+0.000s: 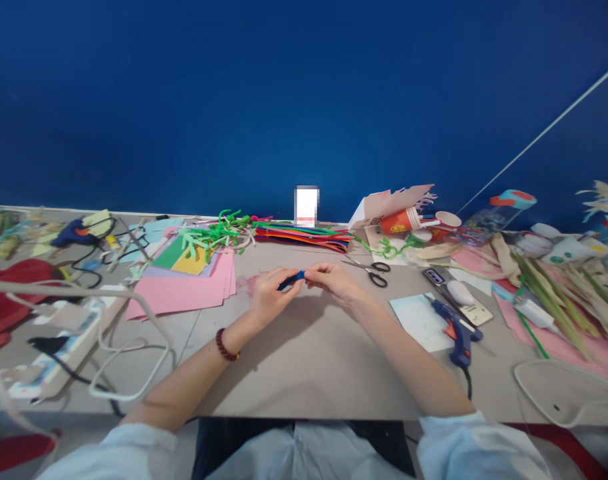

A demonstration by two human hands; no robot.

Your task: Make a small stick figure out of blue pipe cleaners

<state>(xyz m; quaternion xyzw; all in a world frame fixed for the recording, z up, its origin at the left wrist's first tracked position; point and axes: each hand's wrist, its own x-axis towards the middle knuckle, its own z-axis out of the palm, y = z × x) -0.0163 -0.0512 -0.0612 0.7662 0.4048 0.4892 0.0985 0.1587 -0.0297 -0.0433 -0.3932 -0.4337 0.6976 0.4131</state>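
Note:
Above the middle of the table my left hand is closed around a short, dark blue, stick-like piece; its exact kind is too small to make out. From the other side, my right hand pinches the brighter blue end of the same piece between thumb and fingertips. Black-handled scissors lie just beyond my right hand. Farther back, a bundle of multicoloured pipe cleaners rests near the wall, with bent green pipe cleaners to its left.
Pink paper sheets lie at left, near a white power strip with looping cables. At right are a blue glue gun, a light blue sheet, a phone, an orange paper cup and dried husks.

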